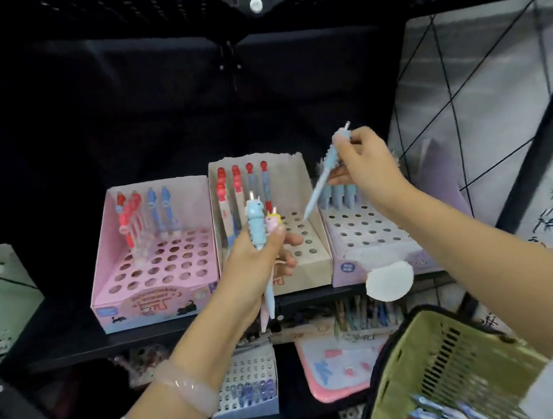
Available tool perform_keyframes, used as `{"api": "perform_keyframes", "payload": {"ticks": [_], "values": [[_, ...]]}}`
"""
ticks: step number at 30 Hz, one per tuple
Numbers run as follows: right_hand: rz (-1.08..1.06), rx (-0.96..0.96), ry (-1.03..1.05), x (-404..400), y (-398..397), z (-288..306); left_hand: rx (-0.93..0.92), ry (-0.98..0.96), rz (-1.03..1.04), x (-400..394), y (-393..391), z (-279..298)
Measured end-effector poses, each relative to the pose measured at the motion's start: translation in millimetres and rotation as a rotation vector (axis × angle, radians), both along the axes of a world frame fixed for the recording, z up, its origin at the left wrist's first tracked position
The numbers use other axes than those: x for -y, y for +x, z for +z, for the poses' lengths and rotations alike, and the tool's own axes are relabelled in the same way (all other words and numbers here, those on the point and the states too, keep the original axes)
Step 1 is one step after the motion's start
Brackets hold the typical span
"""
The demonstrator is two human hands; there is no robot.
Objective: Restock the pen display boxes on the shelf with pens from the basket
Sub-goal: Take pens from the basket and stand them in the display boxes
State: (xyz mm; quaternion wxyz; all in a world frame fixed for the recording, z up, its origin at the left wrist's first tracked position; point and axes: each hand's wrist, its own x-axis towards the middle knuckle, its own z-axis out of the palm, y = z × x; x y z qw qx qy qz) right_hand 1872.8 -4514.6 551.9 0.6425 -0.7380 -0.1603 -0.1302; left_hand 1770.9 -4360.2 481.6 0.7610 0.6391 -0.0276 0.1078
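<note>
No legible text on boxes

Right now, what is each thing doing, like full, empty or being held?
Pink box: mostly empty holes
Brown box: mostly empty holes
Purple box: mostly empty holes
Basket: holds pens
Left hand: holding two pens
Right hand: holding a blue pen

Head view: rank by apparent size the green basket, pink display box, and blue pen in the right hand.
1. green basket, though it sits nearest the camera and is cropped
2. pink display box
3. blue pen in the right hand
</note>
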Motion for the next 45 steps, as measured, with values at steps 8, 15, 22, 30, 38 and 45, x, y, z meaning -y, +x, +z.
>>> {"api": "perform_keyframes", "payload": {"ticks": [8,15,22,30,38,45], "values": [[-0.271,0.161,-0.143,33.8,45.9,-19.3,-0.016,0.033,-0.026,20.1,18.4,-1.0],[-0.179,0.146,-0.326,23.3,61.1,-35.0,-0.039,0.062,-0.007,16.3,25.7,-7.8],[-0.075,0.049,-0.646,13.9,59.5,-58.7,-0.042,0.007,0.002,11.1,23.1,-6.4],[-0.089,0.258,-0.405,2.9,11.6,-37.3,0.009,0.026,-0.031,10.9,20.1,-0.7],[0.308,-0.067,-0.158,7.4,-30.4,-38.7,0.027,-0.029,-0.086,38.1,25.1,4.0],[-0.061,-0.043,0.139,66.6,17.8,-12.3,-0.126,0.062,-0.179,57.8,34.2,11.0]]}}
